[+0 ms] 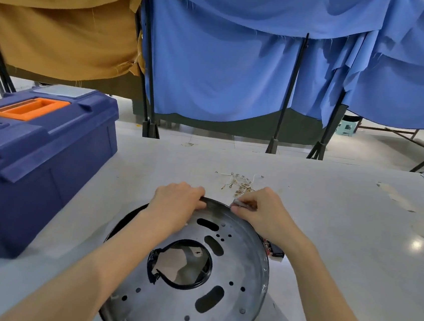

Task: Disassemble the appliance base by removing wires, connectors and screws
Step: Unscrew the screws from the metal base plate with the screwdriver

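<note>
While one appliance base (233,275) sits on the table (341,239), both hands are at its far rim.
Left hand (178,201) curls over the rim, gripping it; right hand (260,210) pinches a small grey piece (240,204) there. One toolbox (49,156) left, one wire pile (240,183) beyond.

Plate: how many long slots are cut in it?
3 slots: far slot by the far rim of the plate, middle slot just nearer, near slot in the near half. The left arm may hide more.
</note>
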Tool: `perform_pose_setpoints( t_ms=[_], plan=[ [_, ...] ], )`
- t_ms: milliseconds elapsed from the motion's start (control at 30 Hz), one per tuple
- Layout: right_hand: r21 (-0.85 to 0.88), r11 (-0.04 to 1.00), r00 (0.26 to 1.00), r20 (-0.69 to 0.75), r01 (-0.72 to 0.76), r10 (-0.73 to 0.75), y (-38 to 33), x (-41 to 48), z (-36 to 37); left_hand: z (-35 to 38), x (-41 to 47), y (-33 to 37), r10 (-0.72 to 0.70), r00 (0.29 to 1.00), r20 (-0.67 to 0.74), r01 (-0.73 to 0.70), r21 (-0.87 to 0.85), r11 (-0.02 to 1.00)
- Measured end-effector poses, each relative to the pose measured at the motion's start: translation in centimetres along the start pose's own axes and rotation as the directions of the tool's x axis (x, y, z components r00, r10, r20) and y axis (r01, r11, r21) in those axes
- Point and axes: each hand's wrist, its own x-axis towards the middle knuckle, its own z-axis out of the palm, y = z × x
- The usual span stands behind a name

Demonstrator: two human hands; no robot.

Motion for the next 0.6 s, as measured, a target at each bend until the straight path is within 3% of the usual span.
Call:
perform_pose_setpoints(
  t_ms=[67, 233, 433, 600],
  plan=[
    [0.02, 1.0, 0.999, 0.035, -0.01, 0.009, 0.2, -0.2, -0.4, 0.0, 0.2, -0.5, -0.026, 0.999, -0.034, 0.028, 0.048, 0.998],
    [-0.046, 0.998, 0.991, 0.129, -0.031, 0.037, -0.1, -0.4, -0.9, -0.4, 0.5, -1.3, -0.096, 0.994, 0.047, 0.092, 0.084, 0.992],
    [0.014, 0.999, 0.994, 0.106, 0.028, -0.03, -0.3, -0.1, 0.2, 0.5, 0.2, -1.2, 0.005, 0.998, 0.066, 0.007, -0.177, 0.984],
    [0.078, 0.997, 0.996, 0.089, 0.003, -0.01, -0.1, 0.0, 0.6, 0.6, 0.2, -1.8, -0.012, 1.0, 0.012, 0.014, -0.13, 0.991]
  ],
)
